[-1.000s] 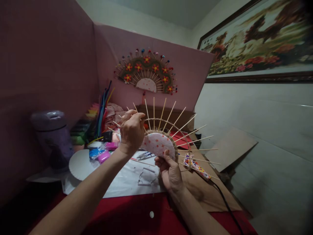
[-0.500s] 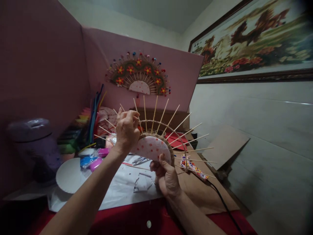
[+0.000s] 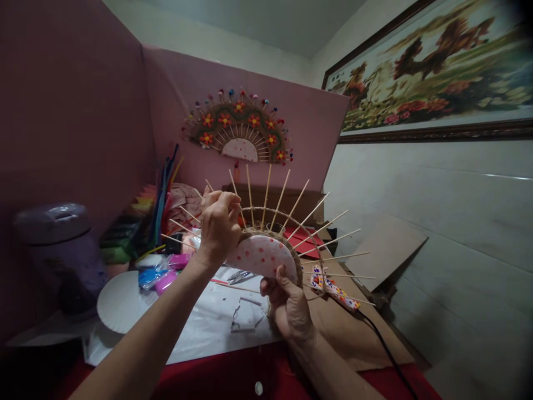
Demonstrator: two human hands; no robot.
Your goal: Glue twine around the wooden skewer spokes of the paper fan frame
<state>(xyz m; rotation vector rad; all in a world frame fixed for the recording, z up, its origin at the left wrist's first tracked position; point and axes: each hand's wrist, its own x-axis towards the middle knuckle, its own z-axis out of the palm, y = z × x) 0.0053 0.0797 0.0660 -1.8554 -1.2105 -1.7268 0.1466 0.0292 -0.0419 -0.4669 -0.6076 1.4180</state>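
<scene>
I hold a half-made fan (image 3: 266, 256) upright above the table: a white half-disc with red dots, with several thin wooden sticks spreading out from it and tan string woven round them. My right hand (image 3: 289, 305) grips the lower edge of the half-disc. My left hand (image 3: 219, 225) is closed in a pinch at the left sticks, on the tan string there. A finished fan (image 3: 239, 133) with red flowers and coloured beads hangs on the pink board behind.
A purple jar (image 3: 58, 244) stands at the left beside a white paper plate (image 3: 120, 300). Coloured pipe cleaners (image 3: 164, 186), small scissors (image 3: 239, 275), a dotted glue gun (image 3: 333, 286) with black cord, a brown box (image 3: 291, 197) and cardboard (image 3: 387, 247) lie around. A framed picture (image 3: 437, 72) hangs at the right.
The view swung left and settled. My left hand stayed pinched at the left sticks, shifting slightly along them. My right hand kept its grip on the fan.
</scene>
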